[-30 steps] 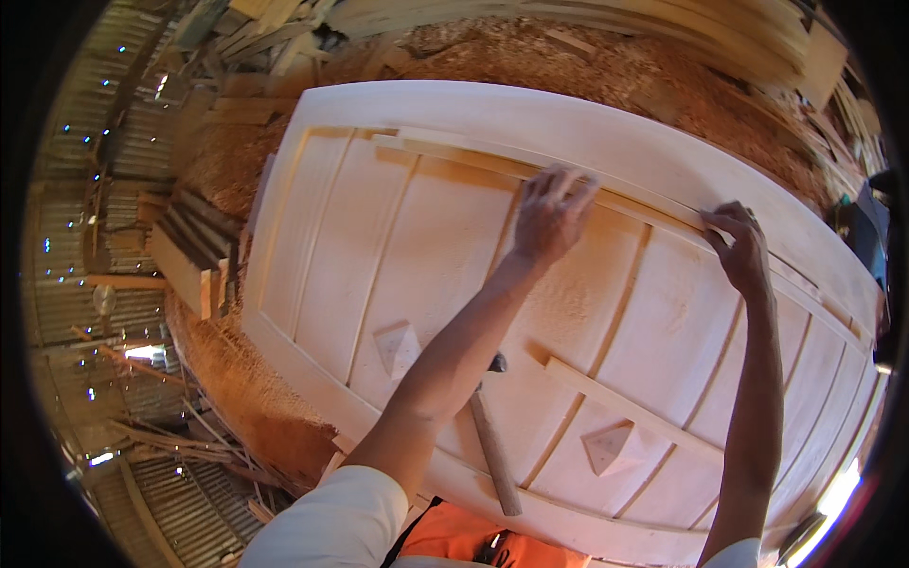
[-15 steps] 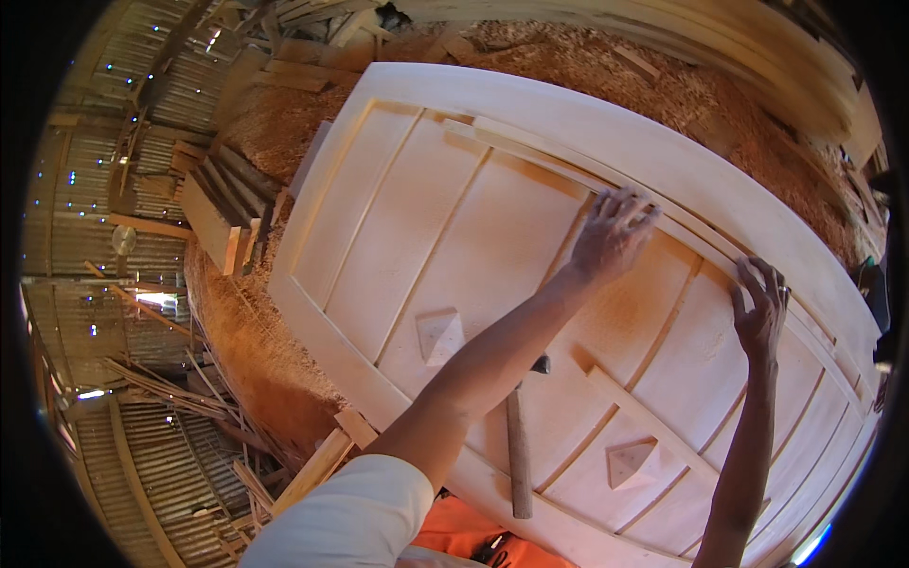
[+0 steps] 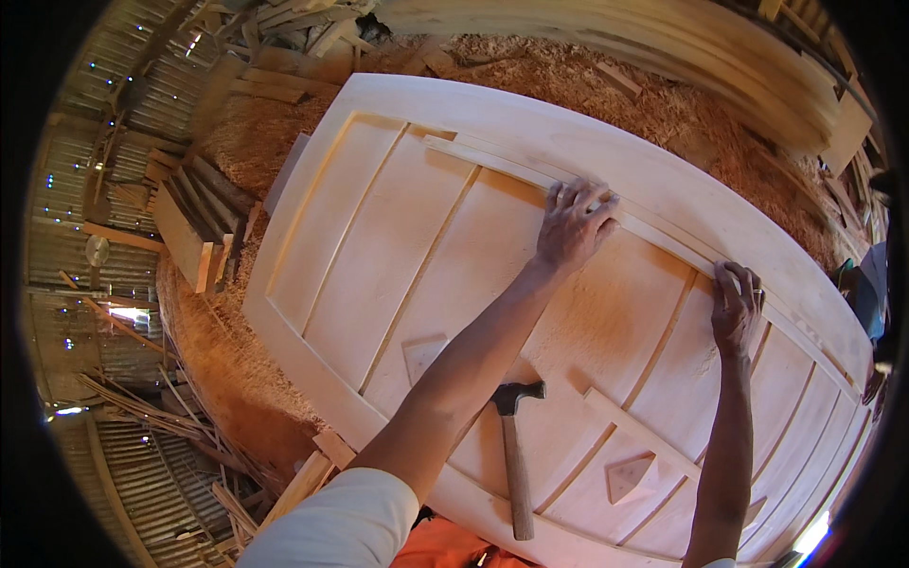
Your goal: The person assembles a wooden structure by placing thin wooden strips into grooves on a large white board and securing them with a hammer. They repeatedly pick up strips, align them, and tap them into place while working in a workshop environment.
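Two hands (image 3: 571, 232) (image 3: 736, 310) hold one long strip (image 3: 663, 243)

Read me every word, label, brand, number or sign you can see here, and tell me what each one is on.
No readable text.
Wooden panel, hammer, long wooden strip: no lettering I can make out.
Orange cloth at the lower edge: too little shows to tell.
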The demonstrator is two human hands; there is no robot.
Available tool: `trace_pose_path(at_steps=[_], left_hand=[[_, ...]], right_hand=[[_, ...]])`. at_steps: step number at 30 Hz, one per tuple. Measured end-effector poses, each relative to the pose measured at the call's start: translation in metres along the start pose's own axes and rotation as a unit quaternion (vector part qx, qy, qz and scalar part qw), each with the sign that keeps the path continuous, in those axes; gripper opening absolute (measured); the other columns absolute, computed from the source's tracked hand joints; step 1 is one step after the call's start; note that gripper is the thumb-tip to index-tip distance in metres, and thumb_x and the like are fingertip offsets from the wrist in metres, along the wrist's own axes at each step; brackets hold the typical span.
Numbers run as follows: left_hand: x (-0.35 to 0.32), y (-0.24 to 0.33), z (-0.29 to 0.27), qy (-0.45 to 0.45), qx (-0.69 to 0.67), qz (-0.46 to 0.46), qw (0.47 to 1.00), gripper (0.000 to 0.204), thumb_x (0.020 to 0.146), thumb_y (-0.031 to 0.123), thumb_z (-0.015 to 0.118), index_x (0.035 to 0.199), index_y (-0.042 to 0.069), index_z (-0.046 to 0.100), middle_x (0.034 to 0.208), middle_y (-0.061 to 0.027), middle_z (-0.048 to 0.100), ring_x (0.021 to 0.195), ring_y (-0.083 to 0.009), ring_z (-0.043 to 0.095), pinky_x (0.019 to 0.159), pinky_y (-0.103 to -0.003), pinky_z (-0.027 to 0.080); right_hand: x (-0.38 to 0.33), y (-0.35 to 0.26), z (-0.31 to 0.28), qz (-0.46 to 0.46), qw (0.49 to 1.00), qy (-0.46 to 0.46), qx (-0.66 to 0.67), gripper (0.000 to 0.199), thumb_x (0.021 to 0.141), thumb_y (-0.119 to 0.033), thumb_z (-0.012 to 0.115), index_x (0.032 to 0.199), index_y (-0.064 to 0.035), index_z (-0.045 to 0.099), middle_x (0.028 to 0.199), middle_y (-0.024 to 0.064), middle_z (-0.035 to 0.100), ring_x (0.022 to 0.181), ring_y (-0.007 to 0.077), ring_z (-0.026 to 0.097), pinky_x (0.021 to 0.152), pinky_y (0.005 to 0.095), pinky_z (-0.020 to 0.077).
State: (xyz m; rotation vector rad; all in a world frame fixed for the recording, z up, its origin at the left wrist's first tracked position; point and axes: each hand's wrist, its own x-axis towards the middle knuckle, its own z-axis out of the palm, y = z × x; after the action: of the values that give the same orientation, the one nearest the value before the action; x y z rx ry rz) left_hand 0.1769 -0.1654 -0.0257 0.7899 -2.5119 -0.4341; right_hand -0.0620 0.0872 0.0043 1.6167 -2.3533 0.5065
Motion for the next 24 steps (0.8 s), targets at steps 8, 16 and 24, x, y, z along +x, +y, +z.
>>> trace_pose_path(at_steps=[8,16,24], left_hand=[[0.000,-0.013,0.001,-0.040,0.026,-0.030,0.998,0.066,0.099,0.045,0.065,0.156,0.017,0.047,0.168,-0.0161,0.033,0.155,-0.0476,0.025,0.125,-0.066,0.019],[-0.018,-0.083,-0.048,-0.011,0.102,-0.212,0.972,0.087,0.097,0.062,0.062,0.164,0.013,0.033,0.169,-0.0286,0.024,0.151,-0.0577,0.026,0.123,-0.069,0.021],[-0.013,-0.075,-0.056,-0.080,0.121,-0.266,0.953,0.087,0.098,0.060,0.062,0.164,0.013,0.032,0.170,-0.0259,0.024,0.152,-0.0562,0.025,0.118,-0.075,0.022]], right_hand=[[-0.001,-0.005,0.006,0.017,0.998,0.041,0.038,0.032,0.091,-0.005,0.073,0.121,-0.0171,0.075,0.124,0.0020,0.069,0.118,0.0277,0.062,0.099,0.0420,0.0465],[-0.002,0.002,0.008,0.047,0.997,0.023,0.059,0.034,0.089,-0.008,0.076,0.121,-0.0189,0.076,0.125,0.0017,0.068,0.119,0.0275,0.061,0.100,0.0420,0.0467],[-0.006,-0.004,0.006,0.049,0.997,0.045,0.034,0.035,0.088,-0.011,0.079,0.122,-0.0189,0.075,0.126,0.0027,0.069,0.122,0.0270,0.061,0.102,0.0425,0.0472]])
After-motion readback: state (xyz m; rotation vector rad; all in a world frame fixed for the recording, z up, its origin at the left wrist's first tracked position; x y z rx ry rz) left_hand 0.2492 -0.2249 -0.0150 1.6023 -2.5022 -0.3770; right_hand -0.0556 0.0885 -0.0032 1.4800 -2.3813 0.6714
